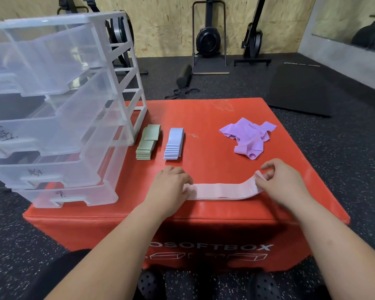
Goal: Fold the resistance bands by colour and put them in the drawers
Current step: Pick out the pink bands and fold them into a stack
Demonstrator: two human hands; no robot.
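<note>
Near the front edge of the red padded box [214, 213], the left hand [171, 185] grips one end of a flat pale-pink elastic band [221, 190]; the right hand [284, 182] pinches its lifted other end.

Front edge: pink band [221, 191]. Right side: purple bands [248, 137]. Left side: green stack [147, 141], pale blue stack [174, 144]. All on red box [204, 118], white lettering on its front. Left corner: drawers [52, 105] clear, frosted, black scribbles on fronts. Around it, floor [20, 230] black with white speckles.
</note>
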